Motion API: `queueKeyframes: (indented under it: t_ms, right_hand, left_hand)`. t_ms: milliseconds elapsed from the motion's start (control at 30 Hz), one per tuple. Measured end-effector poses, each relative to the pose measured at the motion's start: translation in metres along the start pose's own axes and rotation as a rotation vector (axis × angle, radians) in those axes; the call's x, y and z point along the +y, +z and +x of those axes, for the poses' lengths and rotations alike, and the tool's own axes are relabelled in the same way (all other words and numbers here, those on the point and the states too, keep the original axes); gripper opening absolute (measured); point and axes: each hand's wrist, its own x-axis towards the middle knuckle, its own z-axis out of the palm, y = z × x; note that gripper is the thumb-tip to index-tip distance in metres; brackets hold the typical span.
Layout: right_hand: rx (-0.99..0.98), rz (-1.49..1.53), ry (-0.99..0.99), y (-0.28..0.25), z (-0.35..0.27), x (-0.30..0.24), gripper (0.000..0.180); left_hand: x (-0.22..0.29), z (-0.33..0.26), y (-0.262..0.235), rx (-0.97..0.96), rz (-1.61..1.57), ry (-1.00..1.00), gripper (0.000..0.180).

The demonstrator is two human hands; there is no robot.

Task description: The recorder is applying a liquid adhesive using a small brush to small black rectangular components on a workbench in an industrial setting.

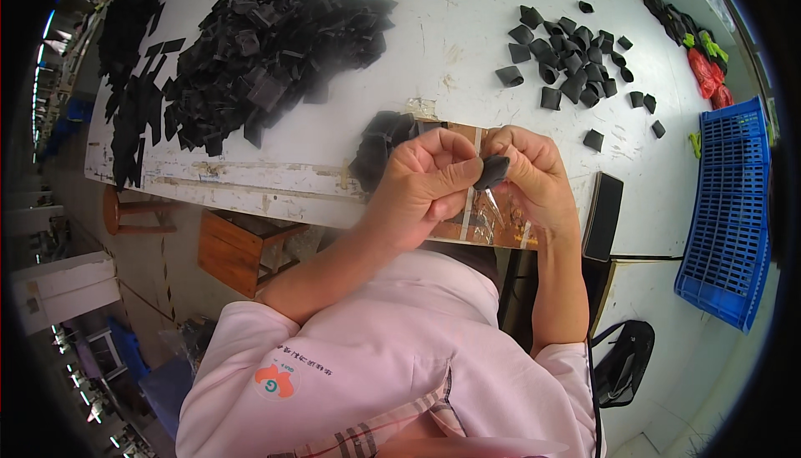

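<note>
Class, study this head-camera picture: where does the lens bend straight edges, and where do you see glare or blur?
Head view: the white table edge curves toward the rim, as does the blue crate; mild glare whitens the tabletop's middle; both hands, left and right, pinching a small black piece, look sharp; dark vignette rings the corners.

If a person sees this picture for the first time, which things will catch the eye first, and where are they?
First, the two hands at the centre: the left hand and right hand pinch a small black piece between them. Next, the big heap of flat black pieces on the far left of the white table, with a smaller group of folded black pieces at the far right. A blue plastic crate stands at the right edge.
</note>
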Motion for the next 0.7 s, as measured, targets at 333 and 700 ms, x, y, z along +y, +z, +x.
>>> queueKeyframes:
  t_ms: [333, 700]
  right_hand:
    - [0.399, -0.760, -0.497, 0.023, -0.019, -0.019, 0.025]
    - [0.337, -1.424, -0.734, 0.038, -0.018, -0.038, 0.030]
  left_hand:
    - [0.013, 0.007, 0.022, -0.117, 1.094, 0.787, 0.009]
    - [0.006, 0.004, 0.013, 0.044, 0.260, 0.558, 0.009]
